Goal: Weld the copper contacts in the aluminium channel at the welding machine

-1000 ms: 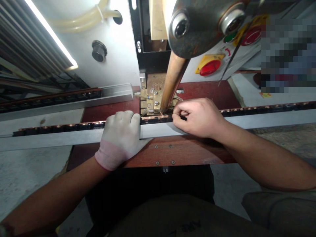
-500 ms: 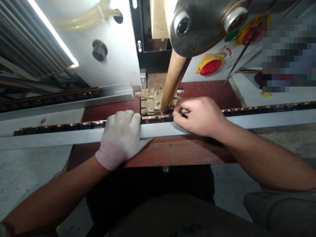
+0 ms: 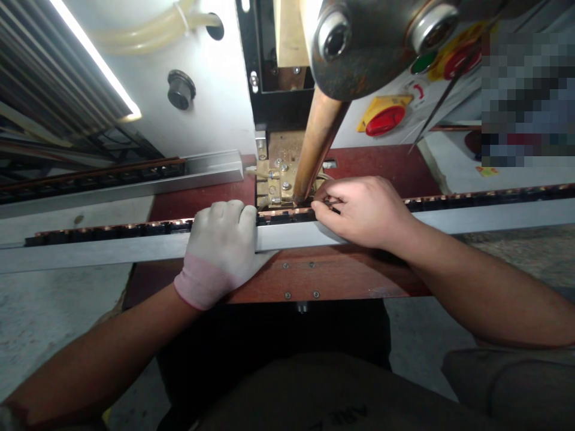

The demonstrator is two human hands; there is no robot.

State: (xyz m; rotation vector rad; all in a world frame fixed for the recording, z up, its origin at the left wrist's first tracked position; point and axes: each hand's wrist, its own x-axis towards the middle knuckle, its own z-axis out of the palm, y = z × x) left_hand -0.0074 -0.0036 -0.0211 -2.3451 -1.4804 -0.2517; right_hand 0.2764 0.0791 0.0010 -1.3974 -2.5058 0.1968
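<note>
A long grey metal rail (image 3: 494, 215) with a black and copper strip (image 3: 112, 229) along its top runs across the red-brown work plate (image 3: 350, 278). My left hand (image 3: 220, 248), in a white glove, lies over the rail with its fingers curled over the top edge. My bare right hand (image 3: 363, 209) rests on the rail just right of the copper electrode rod (image 3: 317, 143), fingers pinched together at the strip beside the rod's tip. What the fingertips hold is too small to make out. The rod comes down onto a brass fixture (image 3: 278, 176).
The machine's white housing (image 3: 202, 120) with a black knob (image 3: 180, 90) stands behind. Red buttons on yellow bases (image 3: 381, 120) sit at the right. A second rail (image 3: 135, 179) lies at the back left. Grey bench surface (image 3: 45, 311) flanks the plate.
My right hand's fingers have shifted slightly left and closed tighter at the strip by the rod's tip. The left hand and the rail have stayed put.
</note>
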